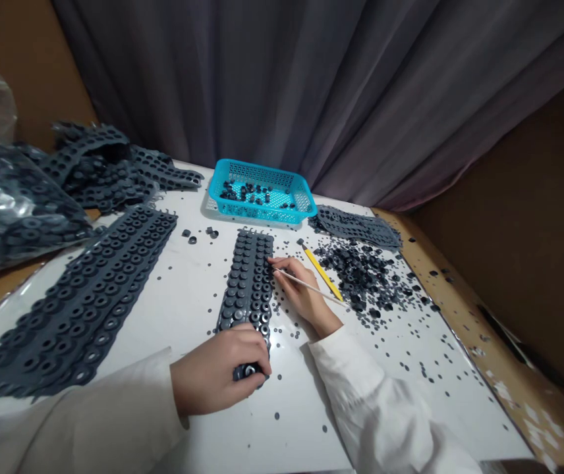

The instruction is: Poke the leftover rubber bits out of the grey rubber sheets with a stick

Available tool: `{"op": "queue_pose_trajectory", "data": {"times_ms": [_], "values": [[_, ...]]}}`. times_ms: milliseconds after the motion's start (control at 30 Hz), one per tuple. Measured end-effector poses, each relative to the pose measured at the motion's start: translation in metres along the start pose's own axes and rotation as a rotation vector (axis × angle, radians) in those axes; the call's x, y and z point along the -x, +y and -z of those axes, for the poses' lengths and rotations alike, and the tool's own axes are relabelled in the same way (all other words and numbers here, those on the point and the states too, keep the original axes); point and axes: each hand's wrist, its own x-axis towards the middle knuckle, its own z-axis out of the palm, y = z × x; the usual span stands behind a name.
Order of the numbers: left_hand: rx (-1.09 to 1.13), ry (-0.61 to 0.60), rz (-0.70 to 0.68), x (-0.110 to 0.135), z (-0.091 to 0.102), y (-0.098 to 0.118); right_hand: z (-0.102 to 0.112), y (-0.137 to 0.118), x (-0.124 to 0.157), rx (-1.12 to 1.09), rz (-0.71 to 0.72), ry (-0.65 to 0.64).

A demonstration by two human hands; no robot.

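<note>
On the table near the basket lies the strip, its near end gripped by the left hand, while the right hand pinches a stick at its right edge.

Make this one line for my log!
left hand: holding studded strip | right hand: thin stick, tip at strip | blue basket: small dark parts inside

the white tabletop before the blue basket is brightly lit; the curtain behind it, dim. glare streaks the plastic bag left of it and glints off the studded strip directly in front. wide-angle stretch distorts the outer edges.
</note>
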Motion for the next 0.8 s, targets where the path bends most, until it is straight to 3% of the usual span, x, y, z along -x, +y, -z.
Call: {"op": "queue_pose_trajectory", "data": {"times_ms": [300, 500, 633, 800], "values": [[0.001, -0.001, -0.001, 0.0, 0.0, 0.0, 0.001, 0.0, -0.004, 0.242, 0.053, -0.054], [-0.002, -0.005, -0.001, 0.0, 0.0, 0.0, 0.002, 0.009, -0.004, 0.334, 0.009, 0.064], [-0.004, -0.007, -0.009, 0.0, 0.0, 0.0, 0.004, 0.01, -0.003, 0.278, -0.079, 0.213], [-0.009, -0.006, -0.012, 0.0, 0.0, 0.0, 0.002, 0.004, -0.001, -0.01, -0.063, 0.08]]}}
